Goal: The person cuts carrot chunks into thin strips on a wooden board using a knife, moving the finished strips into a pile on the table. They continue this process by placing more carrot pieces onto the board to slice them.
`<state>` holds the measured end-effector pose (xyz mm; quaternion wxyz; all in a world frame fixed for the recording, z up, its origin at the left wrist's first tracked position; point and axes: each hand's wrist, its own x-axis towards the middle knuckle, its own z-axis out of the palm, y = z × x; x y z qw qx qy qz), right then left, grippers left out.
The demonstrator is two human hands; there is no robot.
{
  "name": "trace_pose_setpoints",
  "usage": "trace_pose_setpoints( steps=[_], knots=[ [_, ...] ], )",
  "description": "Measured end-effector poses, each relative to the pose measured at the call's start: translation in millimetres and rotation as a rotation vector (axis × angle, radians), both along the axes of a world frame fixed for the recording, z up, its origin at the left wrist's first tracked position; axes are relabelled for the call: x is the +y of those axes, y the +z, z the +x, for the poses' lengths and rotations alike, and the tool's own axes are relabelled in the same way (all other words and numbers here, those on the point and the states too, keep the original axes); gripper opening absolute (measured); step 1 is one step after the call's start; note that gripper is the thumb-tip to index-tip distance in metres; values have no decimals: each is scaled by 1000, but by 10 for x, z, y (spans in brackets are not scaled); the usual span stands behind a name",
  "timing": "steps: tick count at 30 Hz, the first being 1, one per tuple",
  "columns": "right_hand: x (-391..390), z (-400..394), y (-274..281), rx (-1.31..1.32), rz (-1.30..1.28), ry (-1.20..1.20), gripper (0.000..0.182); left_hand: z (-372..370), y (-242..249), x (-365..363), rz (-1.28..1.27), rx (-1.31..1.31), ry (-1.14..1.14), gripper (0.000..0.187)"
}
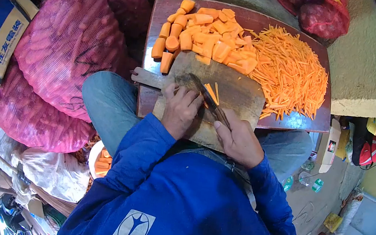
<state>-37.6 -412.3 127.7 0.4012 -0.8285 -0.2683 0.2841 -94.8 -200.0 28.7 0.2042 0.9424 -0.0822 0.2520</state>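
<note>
My right hand (240,142) grips a knife (198,83) by its dark handle, the blade slanting across a worn wooden cutting board (241,89). Just right of the blade lie a few thin carrot strips (211,93). On the other side of the blade, my left hand (181,109) rests on the board with its fingers curled and pressed down. Whatever is under those fingertips is hidden. Beyond the board are peeled carrot chunks and slices (220,51), and to their right a large heap of shredded carrot (293,74).
The board sits on a reddish-brown low table (294,124) between my bent knees. Pink mesh sacks of carrots (71,47) crowd the left side. A white container (96,157) with carrot pieces stands by my left elbow. Plastic bottles (317,185) lie on the floor at right.
</note>
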Motion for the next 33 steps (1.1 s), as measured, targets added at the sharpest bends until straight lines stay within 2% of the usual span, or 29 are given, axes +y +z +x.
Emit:
trace_pose_setpoints(
  steps=[9, 12, 14, 15, 17, 18, 19, 21, 23, 25, 26, 33],
  knots=[
    [26, 44, -132, -80, -107, 31, 34, 29, 49, 13, 24, -3, -9, 32],
    [1, 72, -72, -115, 1, 54, 31, 39, 86, 13, -60, 15, -35, 33],
    [-37, 36, -35, -128, 174, -103, 29, 34, 62, 10, -188, -27, -19, 37],
    [-69, 34, -51, -127, 183, -110, 29, 33, 25, 30, -179, -26, -25, 37],
    [-215, 86, -101, -155, 246, -230, 26, 78, -39, 43, -363, 16, 27, 37],
    [-331, 112, -178, 70, 219, -271, 22, 87, -13, 50, -355, 11, 17, 37],
    [-420, 103, -212, 63, 228, -280, 22, 73, 22, 54, -343, 47, 15, 38],
    [-543, 59, -259, 465, 359, -413, 22, 73, 69, 48, -322, 73, 10, 40],
    [-606, 18, -300, 473, 418, -433, 25, 65, 98, 31, -248, 67, 20, 46],
    [-671, -3, -332, 639, 496, -470, 28, 71, 112, 29, -258, 93, 13, 47],
    [-676, -23, -367, 636, 506, -474, 28, 78, 91, 26, -257, 82, 11, 48],
    [-461, -100, -509, 831, 495, -343, 40, 100, 20, 51, -236, 33, -19, 49]
  ],
)
